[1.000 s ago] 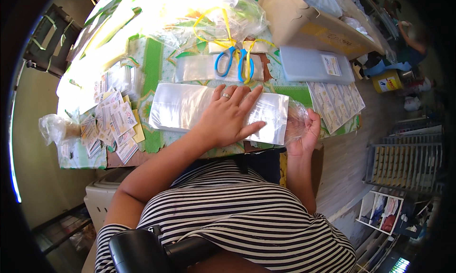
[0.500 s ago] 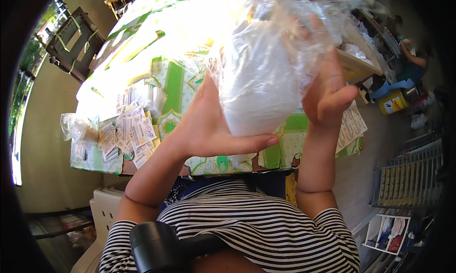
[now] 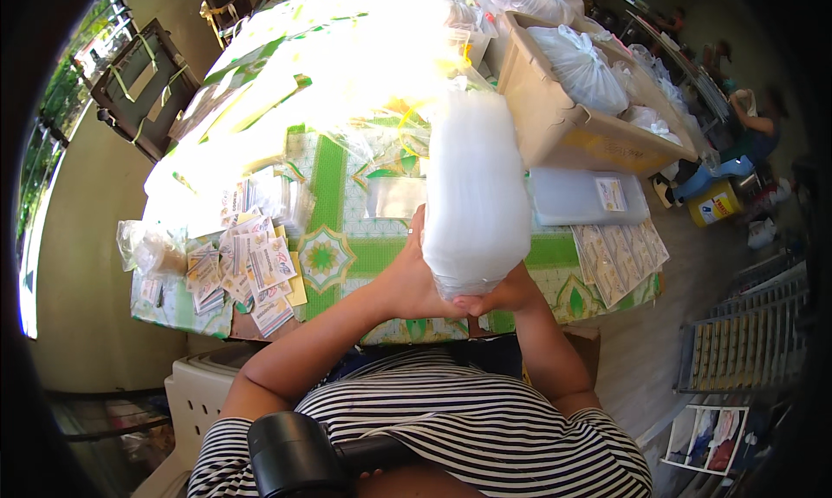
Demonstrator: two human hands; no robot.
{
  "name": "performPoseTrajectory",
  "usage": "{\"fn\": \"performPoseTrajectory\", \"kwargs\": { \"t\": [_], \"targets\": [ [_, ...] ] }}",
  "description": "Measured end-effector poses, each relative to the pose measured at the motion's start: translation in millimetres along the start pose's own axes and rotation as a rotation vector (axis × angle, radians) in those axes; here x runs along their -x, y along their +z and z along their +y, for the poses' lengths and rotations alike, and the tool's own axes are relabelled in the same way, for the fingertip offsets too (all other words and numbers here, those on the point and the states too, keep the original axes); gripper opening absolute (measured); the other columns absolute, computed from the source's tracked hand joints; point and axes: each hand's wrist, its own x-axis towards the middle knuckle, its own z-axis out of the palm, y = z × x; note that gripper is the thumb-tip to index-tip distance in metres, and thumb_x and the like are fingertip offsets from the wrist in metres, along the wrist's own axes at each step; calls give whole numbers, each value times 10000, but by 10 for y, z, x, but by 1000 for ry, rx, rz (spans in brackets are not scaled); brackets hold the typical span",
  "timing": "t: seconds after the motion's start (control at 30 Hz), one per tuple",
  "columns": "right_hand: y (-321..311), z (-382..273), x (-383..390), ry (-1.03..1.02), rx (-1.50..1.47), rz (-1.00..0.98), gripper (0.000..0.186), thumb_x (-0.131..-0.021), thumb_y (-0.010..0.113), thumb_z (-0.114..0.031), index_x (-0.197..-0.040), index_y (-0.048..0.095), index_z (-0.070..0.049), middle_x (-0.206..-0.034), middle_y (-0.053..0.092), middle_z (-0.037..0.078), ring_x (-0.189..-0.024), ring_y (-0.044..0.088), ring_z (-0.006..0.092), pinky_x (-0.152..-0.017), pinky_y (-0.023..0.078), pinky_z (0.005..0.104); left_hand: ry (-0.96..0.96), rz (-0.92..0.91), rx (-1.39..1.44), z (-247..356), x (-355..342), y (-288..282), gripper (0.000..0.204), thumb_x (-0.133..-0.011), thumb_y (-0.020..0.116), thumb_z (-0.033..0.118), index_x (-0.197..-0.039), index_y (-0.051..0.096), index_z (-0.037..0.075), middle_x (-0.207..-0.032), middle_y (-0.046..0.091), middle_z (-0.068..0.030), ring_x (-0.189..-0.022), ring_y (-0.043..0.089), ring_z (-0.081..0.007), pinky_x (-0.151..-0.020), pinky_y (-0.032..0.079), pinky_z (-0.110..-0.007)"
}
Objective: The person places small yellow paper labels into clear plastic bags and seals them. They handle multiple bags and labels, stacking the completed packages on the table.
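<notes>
A tall, white, translucent plastic block with rounded corners [image 3: 477, 182] stands upright before me above the table edge. Fine lines along it look like stacked layers; I cannot make out its exact kind. My left hand [image 3: 406, 283] is closed round its lower left side, a ring on one finger. Around the lower right side curls my right hand [image 3: 513, 293], the thumbs meeting below the block. Behind it lie a flat clear plastic packet [image 3: 394, 197] and crumpled clear film [image 3: 368, 141].
On the table [image 3: 390, 307], printed cards [image 3: 258, 257] lie at left beside a clear bag [image 3: 152, 248]. At right are flat translucent sleeves [image 3: 568, 196], printed sheets [image 3: 620, 255] and a cardboard box [image 3: 563, 125] of plastic bags. A person [image 3: 763, 125] sits beyond. Sunlight washes out the far table.
The loose clear plastic that covered the white block no longer surrounds it. Both hands have come lower and closer together, and the right hand, earlier raised with fingers spread, now grips the block.
</notes>
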Motion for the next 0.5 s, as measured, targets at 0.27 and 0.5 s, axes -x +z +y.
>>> {"fn": "performPoseTrajectory", "kwargs": {
  "t": [0.27, 0.5],
  "targets": [
    [-240, 563, 183, -10, 478, -146, 1445, -518, 928, -317, -1546, -49, -38, -1579, 103, 193, -1478, 128, 331, -1197, 146, 426, -223, -262, -138, -268, 95, 141, 641, -655, 783, 504, -1150, 666, 114, -1204, 627, -154, -1120, 570, -363, -981, 433, -431],
    [-205, 637, 272, -43, 649, -101, 1345, -523, 908, -243, -1535, 48, -36, -1460, 238, 216, -1398, 251, 378, -1175, 225, 447, 348, 433, 493, 85, 29, -447, 1019, -519, 954, 448, -1348, 520, 45, -1377, 504, -163, -1308, 420, -314, -1095, 338, -461]
  ]
}}
